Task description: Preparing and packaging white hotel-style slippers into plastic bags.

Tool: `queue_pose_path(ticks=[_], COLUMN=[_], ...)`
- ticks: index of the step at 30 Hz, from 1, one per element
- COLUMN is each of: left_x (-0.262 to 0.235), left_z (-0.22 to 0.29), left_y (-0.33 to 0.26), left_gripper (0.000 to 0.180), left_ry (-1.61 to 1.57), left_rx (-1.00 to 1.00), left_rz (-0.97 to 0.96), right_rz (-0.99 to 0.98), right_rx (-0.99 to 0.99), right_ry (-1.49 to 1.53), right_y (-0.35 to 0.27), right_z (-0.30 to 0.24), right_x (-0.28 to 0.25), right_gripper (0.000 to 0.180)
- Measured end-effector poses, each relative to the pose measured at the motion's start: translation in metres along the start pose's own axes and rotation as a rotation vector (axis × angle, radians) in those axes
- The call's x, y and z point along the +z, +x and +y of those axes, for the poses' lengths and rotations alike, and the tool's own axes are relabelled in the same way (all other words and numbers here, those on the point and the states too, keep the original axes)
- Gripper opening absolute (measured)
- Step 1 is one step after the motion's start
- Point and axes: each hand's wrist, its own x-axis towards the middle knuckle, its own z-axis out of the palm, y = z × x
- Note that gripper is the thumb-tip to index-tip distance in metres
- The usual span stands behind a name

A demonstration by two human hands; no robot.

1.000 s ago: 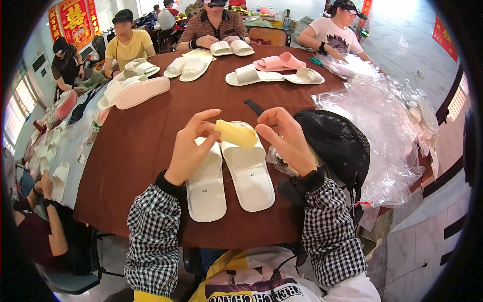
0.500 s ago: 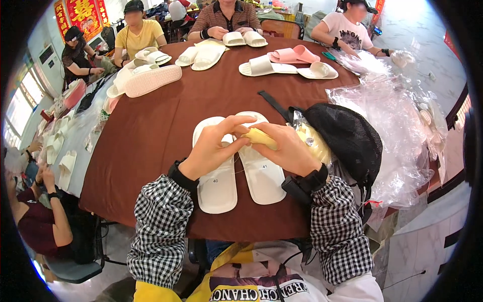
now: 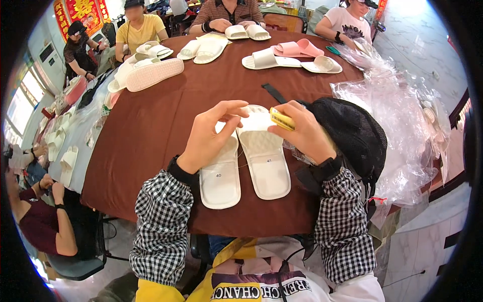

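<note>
Head view: brown round bench has bare cloth left of the white slipper pair near its front edge. Black mesh bag crowds the right. Left hand touches the slippers, fingers loosely spread; right hand pinches a yellow tag.

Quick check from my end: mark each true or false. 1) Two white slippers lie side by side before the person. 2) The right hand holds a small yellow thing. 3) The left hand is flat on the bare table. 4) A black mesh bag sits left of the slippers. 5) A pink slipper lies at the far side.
1) True: the white slippers lie side by side on the brown table.
2) True: the right hand holds a small yellow thing.
3) False: the left hand is over the slippers, fingers at their toe end.
4) False: the black mesh bag is to their right.
5) True: a pink slipper lies there.
</note>
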Motion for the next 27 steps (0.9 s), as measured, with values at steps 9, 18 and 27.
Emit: queue_pose_path(ticks=[9,18,27], left_x=[0.001,0.003,-0.006], left_z=[-0.009,-0.008,0.015], left_y=[-0.003,-0.005,-0.027], left_gripper=[0.03,0.028,0.031], left_ry=[0.061,0.08,0.324], left_rx=[-0.013,-0.06,-0.008], left_rz=[-0.129,-0.1,-0.105], right_rz=[-0.178,-0.218,-0.271], right_rx=[0.082,0.088,0.162], right_ry=[-0.135,0.028,0.203], right_y=[-0.005,-0.004,-0.003], right_z=[0.021,0.021,0.014], right_x=[0.025,0.03,0.025], right_gripper=[0.052,0.059,0.072])
